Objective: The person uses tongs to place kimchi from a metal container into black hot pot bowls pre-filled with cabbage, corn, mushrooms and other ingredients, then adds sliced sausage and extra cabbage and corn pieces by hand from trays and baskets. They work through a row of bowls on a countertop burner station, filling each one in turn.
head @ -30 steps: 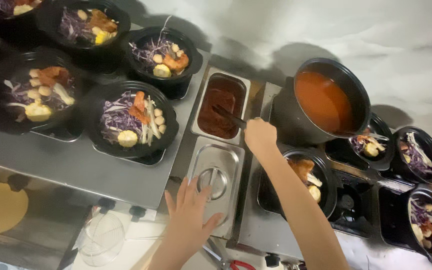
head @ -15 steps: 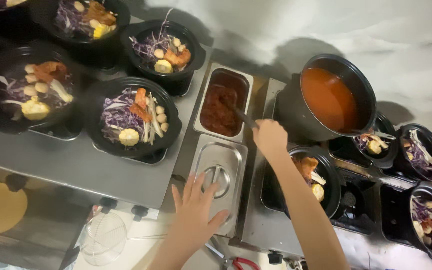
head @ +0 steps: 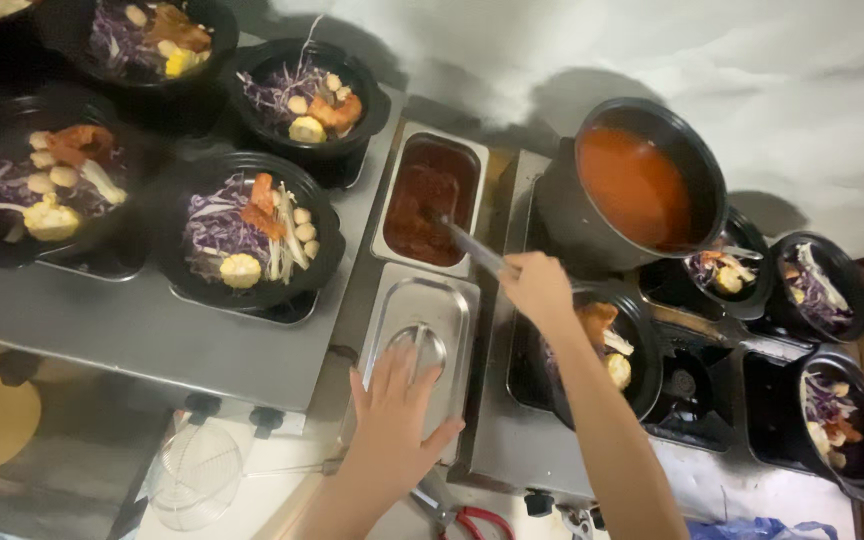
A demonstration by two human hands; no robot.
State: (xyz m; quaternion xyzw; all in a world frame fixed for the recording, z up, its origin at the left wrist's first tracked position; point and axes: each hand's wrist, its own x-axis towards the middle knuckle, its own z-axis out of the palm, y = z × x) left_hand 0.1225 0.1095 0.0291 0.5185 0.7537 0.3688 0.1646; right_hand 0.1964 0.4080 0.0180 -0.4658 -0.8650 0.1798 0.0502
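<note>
Nearest you, your left hand [head: 392, 425] lies flat with fingers spread on the steel lid [head: 422, 345] of the closer insert pan, its fingertips just at the lid's round knob, gripping nothing. Off to its left, a wire strainer [head: 195, 475] rests on the pale counter below the steel worktop [head: 142, 330]. Your right hand [head: 537, 288] is closed around the handle of a metal spoon [head: 472, 250], whose tip is sunk in the red paste of the open sauce pan [head: 429, 200] just beyond the lidded one. Under your right forearm sits a black bowl [head: 612, 350] of ingredients on the burner. Beyond it stands the black pot [head: 642, 185] of orange broth. To the left, filled bowls [head: 247, 230] of purple cabbage and corn crowd the worktop.
</note>
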